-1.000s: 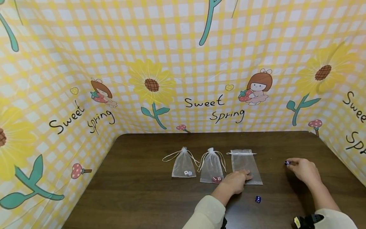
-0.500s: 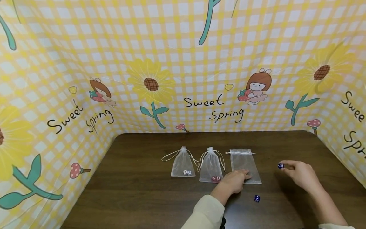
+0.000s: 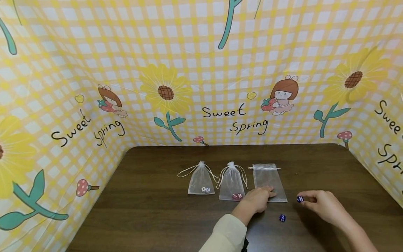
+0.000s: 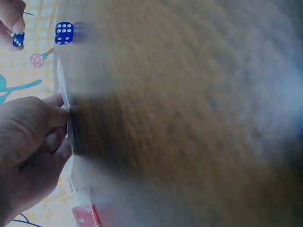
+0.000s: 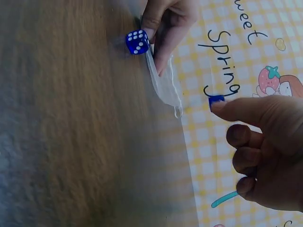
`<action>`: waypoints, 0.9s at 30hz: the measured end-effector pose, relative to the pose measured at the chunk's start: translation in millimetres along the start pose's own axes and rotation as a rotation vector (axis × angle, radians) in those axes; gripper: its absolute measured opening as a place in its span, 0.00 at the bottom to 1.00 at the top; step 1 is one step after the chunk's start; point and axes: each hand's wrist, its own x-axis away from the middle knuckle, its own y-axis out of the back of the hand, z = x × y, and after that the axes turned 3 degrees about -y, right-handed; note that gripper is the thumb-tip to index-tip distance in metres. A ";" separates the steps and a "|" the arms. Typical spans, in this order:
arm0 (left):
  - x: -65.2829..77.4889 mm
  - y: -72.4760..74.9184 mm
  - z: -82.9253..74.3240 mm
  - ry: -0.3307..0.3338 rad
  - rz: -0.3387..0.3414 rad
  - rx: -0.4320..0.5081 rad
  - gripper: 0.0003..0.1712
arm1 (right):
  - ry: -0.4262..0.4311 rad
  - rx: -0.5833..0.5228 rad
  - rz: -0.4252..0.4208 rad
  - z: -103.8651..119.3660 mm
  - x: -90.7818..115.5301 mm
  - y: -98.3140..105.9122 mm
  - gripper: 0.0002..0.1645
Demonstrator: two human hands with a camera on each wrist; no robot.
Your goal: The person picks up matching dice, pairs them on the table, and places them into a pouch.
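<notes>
My right hand (image 3: 325, 206) pinches a blue die (image 3: 300, 199) with white dots between thumb and fingertips, above the table; the right wrist view shows the held die (image 5: 217, 102) away from the tabletop. A second blue die (image 3: 282, 218) lies on the table in front of the rightmost sheer white drawstring bag (image 3: 266, 175). That bag lies flat, its top uncinched. My left hand (image 3: 256, 201) rests on its lower left part, fingertips pressing it down. In the left wrist view, the left hand's fingers (image 4: 59, 116) touch the thin bag on the tabletop.
Left of this bag lie two cinched sheer bags: the middle bag (image 3: 231, 182) with red dice (image 3: 237, 196) in its bottom, the leftmost bag (image 3: 200, 178) with white dice (image 3: 206, 190). A yellow checked cloth (image 3: 214, 70) walls in the back and sides of the dark wooden table (image 3: 141, 210).
My right hand has carried the pinched blue die leftward and nearer the front, toward the rightmost bag. The left hand keeps its place on that bag.
</notes>
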 end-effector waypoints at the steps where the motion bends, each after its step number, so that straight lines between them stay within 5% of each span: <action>1: 0.1 0.2 0.0 0.001 0.001 0.002 0.31 | 0.010 -0.014 0.024 0.2 1.7 -1.1 0.15; 11: -0.3 0.1 -0.4 0.000 0.000 -0.008 0.31 | 0.209 -0.123 0.210 -6.3 7.6 -19.4 0.12; 17: -0.6 -0.5 -0.8 -0.010 0.000 -0.026 0.31 | 0.234 -0.162 0.285 -9.3 5.9 -27.1 0.10; 27: -0.8 -1.3 -0.2 -0.008 0.004 -0.025 0.31 | 0.213 -0.135 0.236 -8.3 8.5 -37.3 0.10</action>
